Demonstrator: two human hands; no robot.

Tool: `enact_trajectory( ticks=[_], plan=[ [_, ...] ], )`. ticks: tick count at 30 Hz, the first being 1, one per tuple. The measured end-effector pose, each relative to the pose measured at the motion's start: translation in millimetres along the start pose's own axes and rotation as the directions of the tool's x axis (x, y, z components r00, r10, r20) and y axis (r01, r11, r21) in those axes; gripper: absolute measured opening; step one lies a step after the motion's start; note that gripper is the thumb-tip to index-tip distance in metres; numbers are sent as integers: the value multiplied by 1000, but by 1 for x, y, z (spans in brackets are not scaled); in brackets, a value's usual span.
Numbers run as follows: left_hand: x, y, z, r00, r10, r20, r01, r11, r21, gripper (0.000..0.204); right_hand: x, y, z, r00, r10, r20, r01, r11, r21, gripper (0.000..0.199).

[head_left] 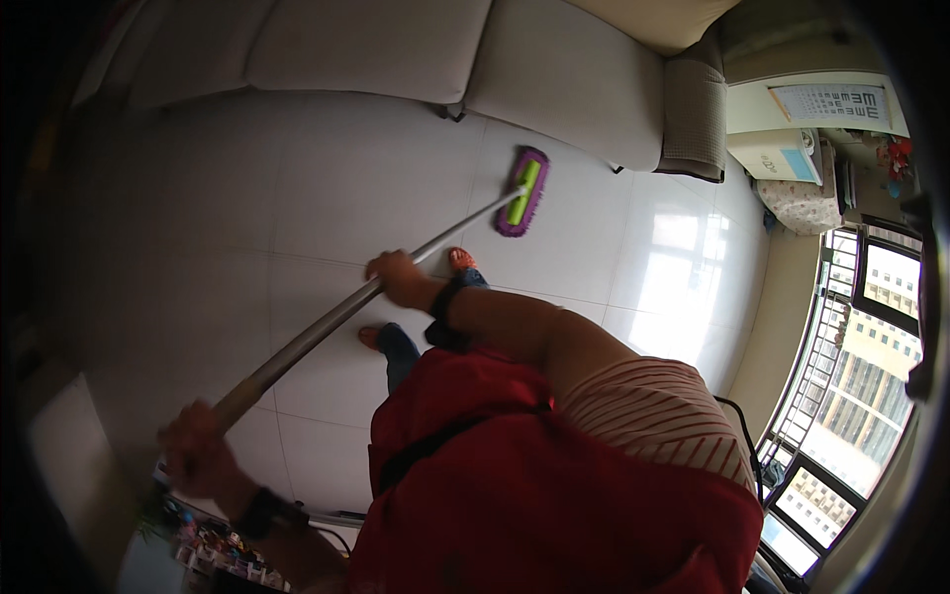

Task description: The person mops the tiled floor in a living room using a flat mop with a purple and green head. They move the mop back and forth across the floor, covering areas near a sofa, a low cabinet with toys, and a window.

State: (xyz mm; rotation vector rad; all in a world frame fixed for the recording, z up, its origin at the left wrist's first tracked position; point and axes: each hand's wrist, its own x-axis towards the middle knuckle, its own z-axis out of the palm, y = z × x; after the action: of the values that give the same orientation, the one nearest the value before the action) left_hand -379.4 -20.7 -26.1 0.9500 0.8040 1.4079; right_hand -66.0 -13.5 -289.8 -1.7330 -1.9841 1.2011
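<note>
Currently, the mop head [538, 201] rests on the tiled floor [366, 178] near the sofa [564, 84], its pole [322, 332] slanting back toward the person. Right hand [399, 279]: fingers wrapped round mid-pole; left hand [198, 450], blurred: fingers curled round the upper end, the wide spacing presumably giving leverage and steering.

Pale sofa [564, 84] stretching across the far side, glossy light-grey floor tiles [346, 178] running beneath it! On the right, the black-framed window [881, 315], buildings [859, 386] beyond, throws white glare [673, 287] across the tiles near the cream wall [782, 297].
</note>
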Motion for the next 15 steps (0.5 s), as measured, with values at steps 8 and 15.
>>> enact_trajectory(
  ticks=[8,15],
  plan=[
    [-188,221,-179,741,476,-475,-377,879,294,19,45,-308,208,856,-448,260,419,894,161,10],
    [-251,274,-222,670,609,-425,-553,791,263,16,68,-400,267,766,-620,172,534,762,366,14]
  ],
)
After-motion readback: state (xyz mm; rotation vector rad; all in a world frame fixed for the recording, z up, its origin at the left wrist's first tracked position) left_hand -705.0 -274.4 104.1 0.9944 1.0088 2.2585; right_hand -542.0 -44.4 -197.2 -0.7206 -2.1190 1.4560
